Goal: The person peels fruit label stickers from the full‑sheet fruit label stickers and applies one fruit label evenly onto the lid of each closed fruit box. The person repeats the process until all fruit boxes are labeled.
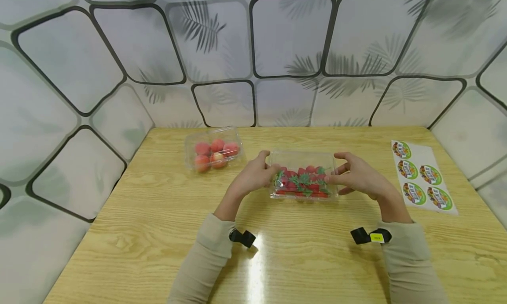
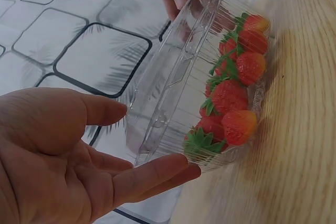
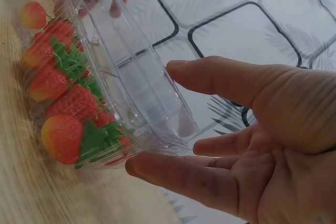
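A clear plastic clamshell box (image 1: 303, 156) of red strawberries (image 2: 229, 96) with green leaves stands on the table between both hands. My left hand (image 1: 257, 174) is at its left end, fingers extended. In the left wrist view, that thumb is beside the lid edge and the fingertips meet the lower end wall. At the opposite end is my right hand (image 1: 356, 176), with thumb and fingers spread apart. Its thumb tip is right at the lid edge in the right wrist view, and its fingers (image 3: 184, 182) lie along the corner. The lid covers the strawberries.
Further back on the left is another clear box (image 1: 190, 141) holding several peach-like fruits (image 1: 218, 159). A white sheet of round colourful stickers (image 1: 429, 174) lies at the right. Patterned cloth walls (image 1: 293, 35) border the wooden table (image 1: 158, 233) behind and at both sides.
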Demonstrator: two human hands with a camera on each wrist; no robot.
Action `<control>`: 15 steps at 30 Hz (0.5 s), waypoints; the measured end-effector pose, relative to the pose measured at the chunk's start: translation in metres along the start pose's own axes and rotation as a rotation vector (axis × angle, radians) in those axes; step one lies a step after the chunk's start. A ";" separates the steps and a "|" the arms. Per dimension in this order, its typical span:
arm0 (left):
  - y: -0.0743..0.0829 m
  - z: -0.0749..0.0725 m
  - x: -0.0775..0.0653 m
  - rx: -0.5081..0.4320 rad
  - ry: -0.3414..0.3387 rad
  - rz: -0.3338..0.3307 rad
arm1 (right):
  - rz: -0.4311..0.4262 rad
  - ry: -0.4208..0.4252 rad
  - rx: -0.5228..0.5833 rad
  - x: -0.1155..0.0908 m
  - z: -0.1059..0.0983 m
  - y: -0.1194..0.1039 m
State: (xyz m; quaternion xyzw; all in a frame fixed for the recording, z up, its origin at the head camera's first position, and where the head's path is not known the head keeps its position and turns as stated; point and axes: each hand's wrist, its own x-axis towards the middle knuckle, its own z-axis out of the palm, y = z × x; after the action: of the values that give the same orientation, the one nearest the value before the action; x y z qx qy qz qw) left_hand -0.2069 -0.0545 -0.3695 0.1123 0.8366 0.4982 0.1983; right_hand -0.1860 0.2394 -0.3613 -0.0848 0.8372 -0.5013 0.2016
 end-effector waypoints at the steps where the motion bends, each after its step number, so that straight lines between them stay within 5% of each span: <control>1: 0.000 0.000 0.000 0.004 -0.003 -0.005 | 0.001 -0.002 -0.001 0.000 0.000 0.000; 15: -0.005 -0.001 0.001 0.086 -0.050 -0.006 | -0.001 -0.024 -0.003 0.002 -0.001 0.007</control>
State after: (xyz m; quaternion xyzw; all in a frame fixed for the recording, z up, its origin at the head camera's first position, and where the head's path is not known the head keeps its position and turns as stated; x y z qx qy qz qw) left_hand -0.2086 -0.0575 -0.3737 0.1307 0.8523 0.4582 0.2158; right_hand -0.1881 0.2426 -0.3672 -0.0916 0.8355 -0.4990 0.2112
